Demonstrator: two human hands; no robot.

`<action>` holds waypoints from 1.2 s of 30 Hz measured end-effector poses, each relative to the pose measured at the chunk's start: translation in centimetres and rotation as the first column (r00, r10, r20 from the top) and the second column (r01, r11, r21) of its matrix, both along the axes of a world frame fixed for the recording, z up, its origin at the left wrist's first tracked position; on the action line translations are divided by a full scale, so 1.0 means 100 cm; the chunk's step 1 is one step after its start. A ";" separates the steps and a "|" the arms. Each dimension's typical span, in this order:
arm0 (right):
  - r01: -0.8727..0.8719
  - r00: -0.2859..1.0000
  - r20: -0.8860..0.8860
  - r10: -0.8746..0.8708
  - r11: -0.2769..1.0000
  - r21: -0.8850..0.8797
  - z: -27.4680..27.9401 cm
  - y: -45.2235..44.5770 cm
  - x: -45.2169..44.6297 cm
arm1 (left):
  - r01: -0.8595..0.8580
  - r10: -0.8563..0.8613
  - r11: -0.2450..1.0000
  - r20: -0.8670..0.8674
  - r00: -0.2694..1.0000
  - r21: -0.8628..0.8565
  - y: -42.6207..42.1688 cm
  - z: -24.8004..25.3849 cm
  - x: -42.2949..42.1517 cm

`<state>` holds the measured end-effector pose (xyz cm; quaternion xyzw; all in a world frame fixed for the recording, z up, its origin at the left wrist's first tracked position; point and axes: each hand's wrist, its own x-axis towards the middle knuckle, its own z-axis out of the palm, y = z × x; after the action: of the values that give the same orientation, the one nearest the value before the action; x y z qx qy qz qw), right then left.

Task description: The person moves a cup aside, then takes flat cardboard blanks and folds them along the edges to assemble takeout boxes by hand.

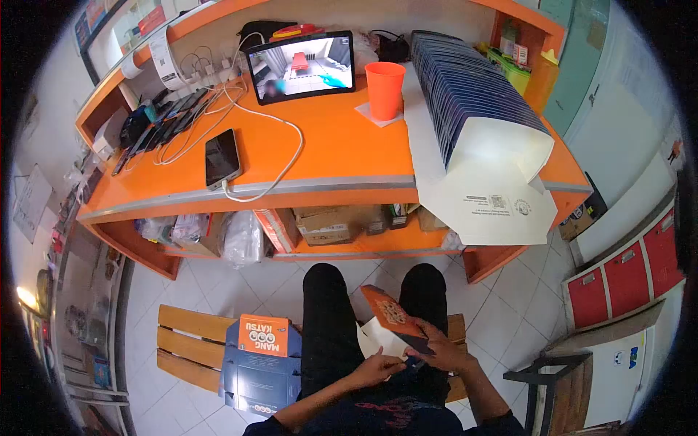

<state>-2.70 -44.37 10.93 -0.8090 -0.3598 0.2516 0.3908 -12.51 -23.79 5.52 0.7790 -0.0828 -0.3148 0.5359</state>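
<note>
Over my lap is a partly folded cardboard food box (389, 309), with an orange printed face, a dark blue side and a white inner flap (379, 340). My right hand (440, 350) grips its right end, fingers wrapped around the dark panel. Lower down, my left hand (378, 368) is closed with thumb and fingers pinching the flap's near edge; the exact fold there is partly hidden. On the wooden bench (190, 341) to my left lie flat dark blue and orange box blanks (262, 374) marked "Mang Katsu".
A long row of nested folded boxes (472, 94) stands on the orange desk (327, 149), a white flap overhanging its front edge. Also there are an orange cup (384, 91), a tablet (302, 69), a cabled phone (222, 158) and several more phones. A shelf below holds cartons (331, 225).
</note>
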 end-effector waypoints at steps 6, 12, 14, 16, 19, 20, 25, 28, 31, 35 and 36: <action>-0.102 0.994 0.027 0.103 0.994 -0.033 0.003 -0.009 0.012 | -0.181 0.194 0.980 0.194 0.962 -0.081 -0.009 0.010 0.005; -0.214 0.929 0.301 0.216 0.976 -0.039 0.024 -0.002 0.012 | -0.232 0.205 0.973 0.445 0.872 0.006 -0.003 0.039 0.020; -0.128 0.968 0.206 0.146 0.987 -0.097 0.031 0.001 0.007 | -0.242 0.197 0.970 0.493 0.847 0.028 -0.001 0.048 0.028; -0.080 0.987 0.130 0.097 0.988 -0.129 0.027 0.000 0.005 | -0.232 0.178 0.970 0.446 0.877 0.068 0.004 0.071 0.038; -0.026 1.000 0.000 0.026 0.990 -0.141 0.020 -0.008 0.012 | -0.191 0.136 0.980 0.530 0.837 0.050 0.005 0.070 0.045; 0.013 0.997 -0.071 -0.024 0.988 -0.156 0.025 -0.012 0.019 | -0.319 0.280 0.947 0.599 0.750 -0.044 0.007 0.071 0.046; 0.669 0.704 -0.612 -0.359 0.624 0.403 0.005 -0.063 0.052 | -0.663 0.767 0.583 0.588 0.258 -0.470 0.054 0.070 0.039; 0.673 0.619 -0.781 -0.087 0.570 0.470 -0.026 -0.082 0.077 | -0.474 0.234 0.880 0.835 0.499 0.036 0.064 0.086 0.025; 0.833 0.359 -0.933 -0.032 0.461 0.305 -0.103 -0.063 0.104 | -0.234 -0.133 0.908 0.767 0.628 0.349 0.055 0.081 0.015; 0.726 0.677 -0.353 -0.646 0.504 0.469 -0.041 0.020 0.107 | -0.282 -0.159 0.895 0.838 0.522 0.346 0.053 0.078 0.008; 0.642 0.735 -0.163 -0.658 0.596 0.482 -0.028 0.026 0.104 | -0.278 -0.234 0.847 0.788 0.570 0.453 0.060 0.083 0.007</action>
<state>7.69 -41.75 8.11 -0.7546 -0.0996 -0.0250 0.6481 -11.78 -17.77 13.78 0.9508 -0.2209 0.0805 0.2016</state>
